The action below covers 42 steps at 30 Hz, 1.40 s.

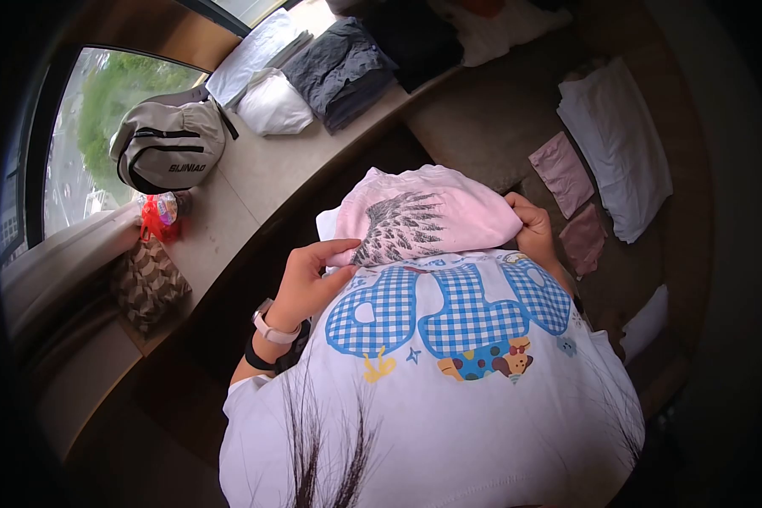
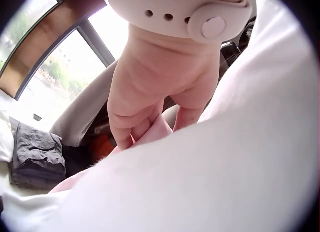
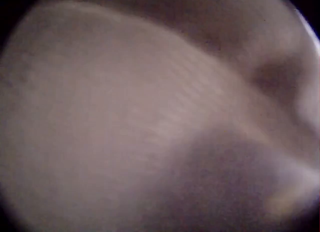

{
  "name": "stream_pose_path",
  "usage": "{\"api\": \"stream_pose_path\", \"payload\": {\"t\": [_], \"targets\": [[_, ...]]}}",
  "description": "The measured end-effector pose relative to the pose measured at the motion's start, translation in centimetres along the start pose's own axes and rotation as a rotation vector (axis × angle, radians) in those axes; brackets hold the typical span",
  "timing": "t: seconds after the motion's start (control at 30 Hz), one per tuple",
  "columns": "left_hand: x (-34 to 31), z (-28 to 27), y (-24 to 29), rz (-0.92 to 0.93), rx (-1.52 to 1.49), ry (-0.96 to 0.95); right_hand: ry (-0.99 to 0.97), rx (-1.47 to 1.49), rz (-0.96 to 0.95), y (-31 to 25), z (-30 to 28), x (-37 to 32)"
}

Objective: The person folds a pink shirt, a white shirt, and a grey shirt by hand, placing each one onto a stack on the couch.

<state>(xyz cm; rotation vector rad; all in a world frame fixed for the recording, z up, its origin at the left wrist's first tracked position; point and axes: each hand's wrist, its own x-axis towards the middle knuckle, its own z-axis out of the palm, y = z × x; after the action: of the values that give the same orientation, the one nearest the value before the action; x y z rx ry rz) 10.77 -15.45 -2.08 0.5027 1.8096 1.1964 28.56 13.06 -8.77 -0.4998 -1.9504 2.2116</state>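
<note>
A pink garment [image 1: 411, 216] with a dark wing print is held against the front of the person's white shirt [image 1: 449, 423] in the head view. The left hand [image 1: 309, 275] pinches its left edge between thumb and fingers; the right hand [image 1: 533, 233] grips the opposite edge, fingers curled. A bit of white cloth shows behind the garment's left side. In the left wrist view the left hand [image 2: 160, 82] holds the pink cloth [image 2: 155, 131], partly hidden by white fabric. The right wrist view is blurred, and no hand can be made out there.
A grey backpack [image 1: 173, 144], a white bundle [image 1: 274, 103] and dark folded clothes [image 1: 339, 72] lie on the ledge [image 1: 250, 182] by the window. To the right are small pink folded pieces [image 1: 562, 173] and a white folded garment [image 1: 618, 148]. A patterned bag [image 1: 148, 284] sits at left.
</note>
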Motion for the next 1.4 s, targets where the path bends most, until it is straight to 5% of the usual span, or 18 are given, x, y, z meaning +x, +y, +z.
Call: {"api": "stream_pose_path", "payload": {"t": [0.17,0.27,0.37,0.57,0.67,0.77,0.83,0.9,1.0,1.03,1.07,1.13,1.23,1.3,1.37,1.4], "targets": [[-0.3,0.2,1.0,0.031,0.187,0.064,0.104,0.153,0.383,-0.2,1.1,-1.4],[-0.2,0.3,1.0,0.187,0.531,0.097,-0.038,0.360,0.392,-0.1,-0.1,-2.9],[0.2,-0.4,1.2,0.158,0.712,0.023,-0.035,0.290,0.315,-0.3,0.2,-3.2],[2.7,-3.1,2.4,0.407,0.518,-0.225,0.069,-0.073,-0.197,-1.7,-0.5,-1.1],[3.6,-4.5,5.9,0.427,0.545,-0.371,-0.201,-0.234,-0.185,-6.2,-2.7,1.5],[3.4,-5.8,9.1,0.511,0.284,-0.489,-0.263,-0.228,-0.498,-10.0,-3.8,2.6],[3.2,-6.0,10.9,0.606,0.084,-0.614,-0.527,0.012,-0.787,-11.8,-3.5,3.3],[3.2,-5.7,12.7,0.691,-0.024,-0.931,-1.079,0.271,-0.798,-13.7,-2.8,4.2],[3.6,-3.5,12.2,0.769,-0.275,-1.329,-1.508,0.761,-0.479,-11.7,-0.3,5.0],[3.9,-2.9,11.7,0.746,-0.348,-1.384,-1.427,0.945,-0.400,-9.3,0.5,6.0],[4.2,-2.5,11.2,0.722,-0.420,-1.436,-0.972,1.079,-0.211,-7.4,1.1,4.3],[5.1,-1.7,10.1,0.719,-0.589,-1.510,-0.698,0.529,-0.041,-7.3,2.9,3.8],[4.6,-2.2,8.7,0.683,-0.478,-1.287,-0.853,0.327,-0.026,-6.7,3.9,3.9],[3.4,-1.9,8.7,0.599,-0.254,-0.869,-0.978,0.239,0.005,-6.0,3.2,3.8],[4.3,-2.3,9.4,0.582,0.083,-0.731,-1.029,0.236,0.095,-6.5,2.8,3.7],[4.4,-2.3,8.0,0.474,-0.041,-0.825,-1.024,0.231,0.143,-6.1,2.6,3.5]]}}
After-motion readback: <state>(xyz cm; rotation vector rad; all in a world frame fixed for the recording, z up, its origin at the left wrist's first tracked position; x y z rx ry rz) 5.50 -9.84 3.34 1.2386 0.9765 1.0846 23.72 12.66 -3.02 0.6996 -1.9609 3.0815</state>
